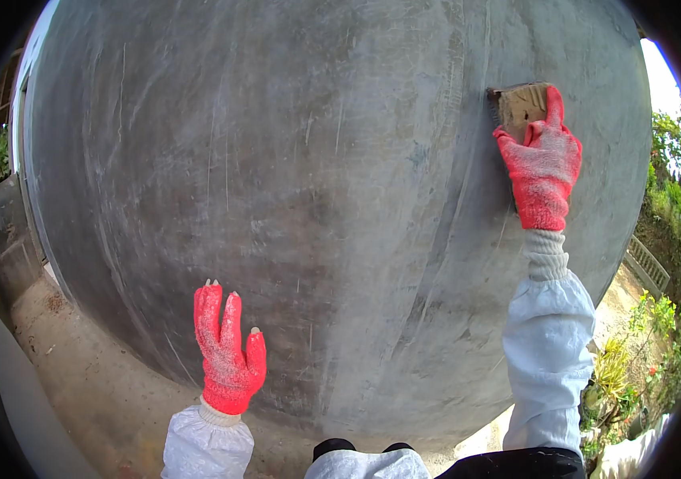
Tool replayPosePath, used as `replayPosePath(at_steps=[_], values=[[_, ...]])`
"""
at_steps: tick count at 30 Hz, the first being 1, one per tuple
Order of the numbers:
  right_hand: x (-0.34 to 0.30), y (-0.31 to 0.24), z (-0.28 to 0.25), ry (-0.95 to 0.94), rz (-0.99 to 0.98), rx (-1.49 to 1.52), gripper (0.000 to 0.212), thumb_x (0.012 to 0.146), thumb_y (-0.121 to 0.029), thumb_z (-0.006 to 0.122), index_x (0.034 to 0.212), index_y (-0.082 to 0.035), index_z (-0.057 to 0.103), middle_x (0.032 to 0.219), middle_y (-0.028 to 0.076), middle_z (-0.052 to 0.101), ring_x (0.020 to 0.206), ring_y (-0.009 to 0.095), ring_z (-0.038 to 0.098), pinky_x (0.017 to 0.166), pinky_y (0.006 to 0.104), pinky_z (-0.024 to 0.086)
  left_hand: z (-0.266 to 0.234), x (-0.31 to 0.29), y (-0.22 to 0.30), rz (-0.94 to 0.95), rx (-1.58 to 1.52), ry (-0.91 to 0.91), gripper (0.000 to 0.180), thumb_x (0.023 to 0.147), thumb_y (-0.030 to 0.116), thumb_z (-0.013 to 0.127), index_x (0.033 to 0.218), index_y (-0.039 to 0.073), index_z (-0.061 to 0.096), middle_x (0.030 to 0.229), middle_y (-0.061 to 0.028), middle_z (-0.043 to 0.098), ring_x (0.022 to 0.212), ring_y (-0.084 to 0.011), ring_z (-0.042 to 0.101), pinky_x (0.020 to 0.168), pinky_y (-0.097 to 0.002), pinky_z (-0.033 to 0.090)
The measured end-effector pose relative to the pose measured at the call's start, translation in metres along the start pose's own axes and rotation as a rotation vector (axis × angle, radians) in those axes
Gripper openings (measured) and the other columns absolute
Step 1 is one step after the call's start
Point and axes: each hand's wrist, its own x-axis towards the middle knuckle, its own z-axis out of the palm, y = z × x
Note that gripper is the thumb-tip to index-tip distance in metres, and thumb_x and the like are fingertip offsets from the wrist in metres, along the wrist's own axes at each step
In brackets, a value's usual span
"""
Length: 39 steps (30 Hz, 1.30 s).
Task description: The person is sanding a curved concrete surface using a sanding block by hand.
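A large grey plastered wall (332, 184) fills most of the view, smooth with faint streaks and curved trowel marks. My right hand (544, 164), in a red glove with worn fingertips, is raised high at the upper right and grips a flat wooden float (520, 104) pressed against the wall. My left hand (228, 351), also in a red glove, is held low at the left with its fingers spread, touching or just off the wall and holding nothing. Both forearms wear pale blue-white sleeves.
Bare concrete ground (77, 367) runs along the wall's foot at the lower left. A low grey wall (1, 231) and greenery stand at the far left. At the right are plants (660, 335), a fence (648, 267) and bright sky.
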Motion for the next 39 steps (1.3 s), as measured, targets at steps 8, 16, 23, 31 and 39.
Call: replayPosePath(at_steps=[8,16,23,31,39], values=[[-0.137,-0.054,0.052,-0.661,-0.895,0.182,0.074,0.068,-0.026,0.080,0.135,-0.015,0.053,0.103,0.004,0.064,0.107,0.022,0.061,0.117,0.0494,0.030,0.018,0.017,0.035,0.109,-0.169,-0.018,0.052,0.087,0.017,0.065,0.134,-0.003,0.053,0.146,-0.0258,0.042,0.136,-0.0496,0.039,0.112,-0.0638,0.033],[0.021,-0.007,0.000,0.024,0.108,0.066,0.095,0.062,-0.028,0.088,0.144,-0.008,0.046,0.088,0.003,0.069,0.094,0.026,0.065,0.097,0.0417,0.041,0.005,-0.004,0.010,0.036,-0.096,-0.013,0.052,0.087,0.009,0.062,0.136,-0.005,0.049,0.146,-0.0277,0.042,0.136,-0.0503,0.040,0.112,-0.0626,0.033],[-0.160,-0.082,0.089,-0.663,-0.969,0.314,0.088,0.059,-0.027,0.085,0.140,-0.015,0.052,0.108,0.008,0.062,0.108,0.026,0.060,0.120,0.0510,0.028,0.028,0.011,0.052,0.135,-0.269,-0.049,0.057,0.086,0.010,0.060,0.139,-0.006,0.046,0.149,-0.0296,0.039,0.139,-0.0514,0.037,0.114,-0.0612,0.030],[0.024,-0.060,0.018,-0.053,0.024,0.128,0.082,0.068,-0.031,0.085,0.139,-0.014,0.049,0.101,0.003,0.071,0.095,0.022,0.067,0.103,0.0467,0.039,-0.014,-0.022,0.013,0.023,-0.094,-0.067,0.053,0.091,0.008,0.053,0.141,-0.007,0.045,0.148,-0.0304,0.039,0.139,-0.0520,0.037,0.114,-0.0618,0.030],[-0.151,-0.146,0.107,-0.520,-0.971,0.195,0.086,0.065,-0.028,0.085,0.142,-0.017,0.049,0.102,0.004,0.066,0.102,0.022,0.063,0.117,0.0431,0.031,-0.003,-0.014,0.048,0.032,-0.229,-0.073,0.051,0.087,0.016,0.063,0.133,-0.002,0.053,0.144,-0.0270,0.043,0.134,-0.0498,0.042,0.112,-0.0642,0.033]])
